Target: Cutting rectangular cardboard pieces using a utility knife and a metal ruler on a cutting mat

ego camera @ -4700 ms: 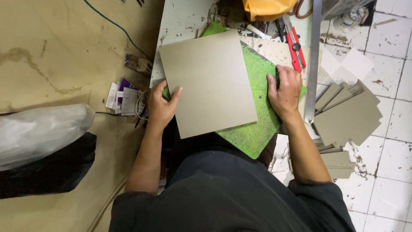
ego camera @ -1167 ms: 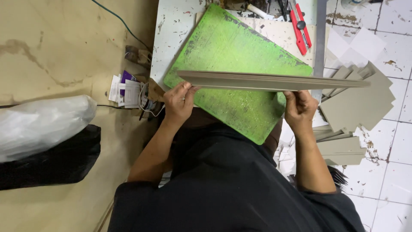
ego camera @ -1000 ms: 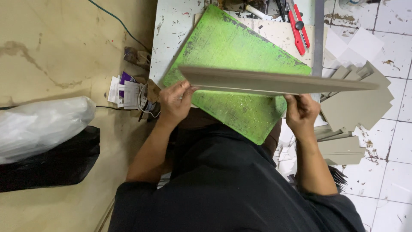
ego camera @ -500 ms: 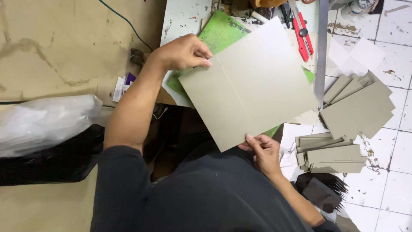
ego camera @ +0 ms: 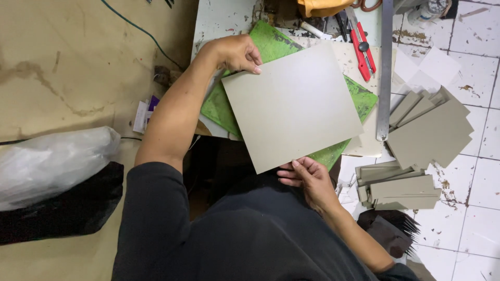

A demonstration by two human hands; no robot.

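Note:
A large square grey cardboard sheet (ego camera: 291,106) lies flat over a green cutting mat (ego camera: 260,49) on a small white table. My left hand (ego camera: 237,52) grips the sheet's far left corner. My right hand (ego camera: 307,177) pinches its near edge from below. The sheet covers most of the mat.
A red utility knife (ego camera: 362,49) and a long metal ruler (ego camera: 384,67) lie right of the sheet. Stacks of grey cardboard pieces (ego camera: 424,135) sit on the tiled floor at right. A clear plastic bag (ego camera: 49,164) and a black bag (ego camera: 62,208) lie at left.
The sheet was held on edge a second ago, then turned over; it now lies flat on the mat. My left hand went to the far corner, my right to the near edge.

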